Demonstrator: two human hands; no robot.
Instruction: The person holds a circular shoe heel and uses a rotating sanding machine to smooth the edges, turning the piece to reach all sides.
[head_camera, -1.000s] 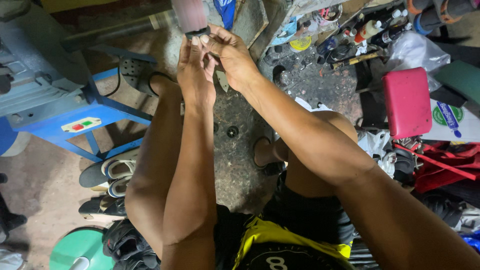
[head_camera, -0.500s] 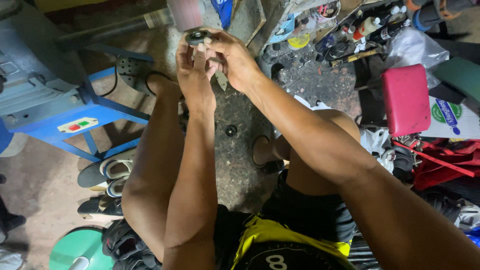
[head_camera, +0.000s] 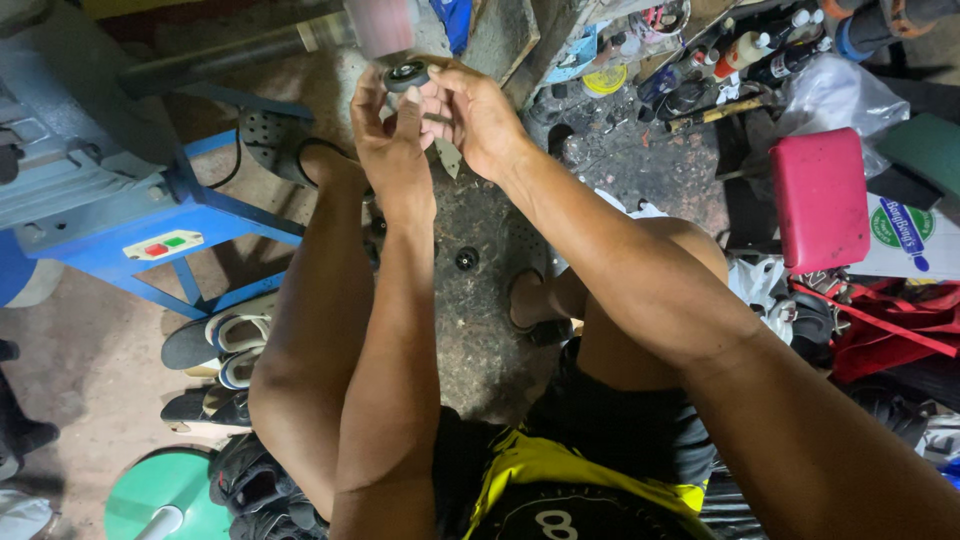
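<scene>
- The small round black wheel with a metal hub (head_camera: 407, 74) looks like matt rubber or plastic around a shiny centre.
- The pinkish cylindrical grinding drum (head_camera: 381, 25) above it looks rough and gritty.
- The blue painted metal machine frame (head_camera: 215, 215) is smooth with a dull sheen.
- The grey floor (head_camera: 480, 300) is rough, stained and matt.
- The red padded stool top (head_camera: 820, 200) looks like smooth, slightly glossy vinyl.
- The clear plastic bag (head_camera: 835, 95) is thin and shiny.

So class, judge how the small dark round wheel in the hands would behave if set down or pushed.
The small dark wheel looks round, so it would probably roll on edge. It seems rigid, likely not floppy. Both the left hand and right hand pinch it, suggesting it is light.
</scene>
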